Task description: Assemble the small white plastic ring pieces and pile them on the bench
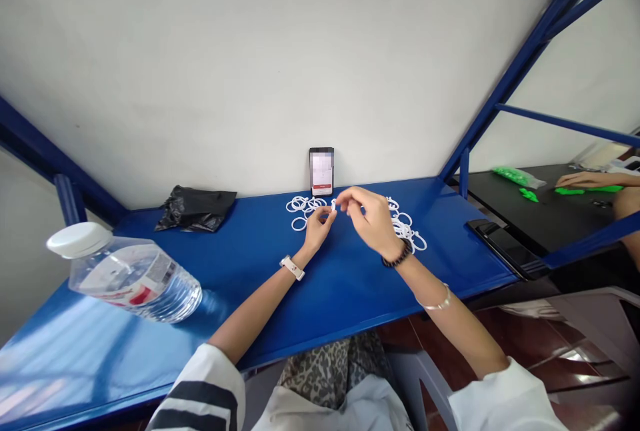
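White piece (pixel 333 205) pinched in left grip (pixel 319 227) near the tabletop (pixel 345 291) back edge; right grip (pixel 371 216) half-curled beside it, hold unclear.

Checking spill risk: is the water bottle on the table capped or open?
Capped: the white cap covers the top of the water bottle. Cannot tell if it's screwed tight.
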The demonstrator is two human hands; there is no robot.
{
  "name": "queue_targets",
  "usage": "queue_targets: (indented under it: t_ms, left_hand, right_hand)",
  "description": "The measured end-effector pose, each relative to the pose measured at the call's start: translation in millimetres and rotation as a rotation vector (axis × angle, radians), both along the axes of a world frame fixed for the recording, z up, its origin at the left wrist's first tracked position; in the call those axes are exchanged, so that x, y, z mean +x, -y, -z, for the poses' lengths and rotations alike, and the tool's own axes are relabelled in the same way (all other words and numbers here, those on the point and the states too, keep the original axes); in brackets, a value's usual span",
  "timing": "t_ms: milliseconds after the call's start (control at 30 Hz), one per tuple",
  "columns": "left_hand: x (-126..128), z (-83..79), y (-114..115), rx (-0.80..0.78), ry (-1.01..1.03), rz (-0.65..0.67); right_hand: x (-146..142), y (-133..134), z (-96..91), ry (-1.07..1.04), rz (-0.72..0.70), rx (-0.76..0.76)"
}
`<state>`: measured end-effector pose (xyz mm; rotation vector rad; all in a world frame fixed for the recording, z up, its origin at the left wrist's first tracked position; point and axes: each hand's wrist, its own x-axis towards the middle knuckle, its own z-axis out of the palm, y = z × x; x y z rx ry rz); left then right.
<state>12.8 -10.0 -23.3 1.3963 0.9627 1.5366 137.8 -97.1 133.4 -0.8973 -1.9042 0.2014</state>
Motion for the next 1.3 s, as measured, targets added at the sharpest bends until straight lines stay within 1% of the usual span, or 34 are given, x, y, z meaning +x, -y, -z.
queue_targets:
  t_ms: [67, 100, 167, 200, 267, 333, 400, 467, 567, 700, 800, 933, 1033, 1133, 1300]
  left_hand:
    - [-0.3, -2.1, 0.8, -0.014, -0.023, -0.006]
    - [-0.3, -2.8, 1.1, -0.018, -0.029, -0.010]
    - [-0.1, -3.4, 1.4, -0.029, -0.015, -0.006]
    - [0.1, -3.3, 1.3, -0.035, -0.003, 0.005]
    - [0.2, -2.7, 0.9, -0.049, 0.026, 0.018]
    - [-0.2, -1.8, 0.0, -0.060, 0.055, 0.024]
    - [-1.1, -0.7, -1.5, -0.085, 0.085, 0.044]
    - [-2.2, 0.6, -3.4, -0.123, 0.119, 0.088]
    - [-2.7, 2.8, -5.9, -0.157, 0.175, 0.139]
    - [-1.3, 3.9, -6.8, -0.137, 0.176, 0.147]
    - [0.2, 1.2, -4.6, -0.083, 0.091, 0.100]
    - [1.9, -5.4, 0.4, 0.069, -0.144, -0.063]
    - [2.4, -8.5, 3.2, 0.138, -0.225, -0.142]
    - [2.1, -9.3, 4.5, 0.158, -0.229, -0.156]
    - [1.1, -9.9, 6.3, 0.133, -0.174, -0.074]
  right_hand:
    - [7.4, -49.5, 35.4, -0.113, 0.042, -0.258]
    - [11.4, -69.8, 53.2, -0.202, 0.066, -0.374]
    - [18.9, -98.6, 84.2, -0.411, 0.092, -0.600]
    - [22.0, -107.3, 96.4, -0.505, 0.071, -0.686]
    - [26.6, -115.6, 113.9, -0.653, -0.043, -0.807]
    - [29.1, -116.8, 123.9, -0.733, -0.166, -0.859]
    - [29.8, -115.9, 129.9, -0.771, -0.261, -0.885]
    - [29.5, -115.3, 134.3, -0.800, -0.315, -0.902]
    - [28.1, -115.1, 139.0, -0.824, -0.352, -0.922]
    - [26.7, -113.4, 140.9, -0.821, -0.368, -0.925]
    - [26.3, -111.4, 140.2, -0.823, -0.373, -0.922]
    - [26.2, -108.6, 138.2, -0.829, -0.415, -0.941]
    - [25.7, -106.2, 136.7, -0.841, -0.423, -0.946]
    - [24.9, -104.4, 136.3, -0.850, -0.417, -0.926]
    - [23.8, -105.2, 139.4, -0.869, -0.381, -0.898]
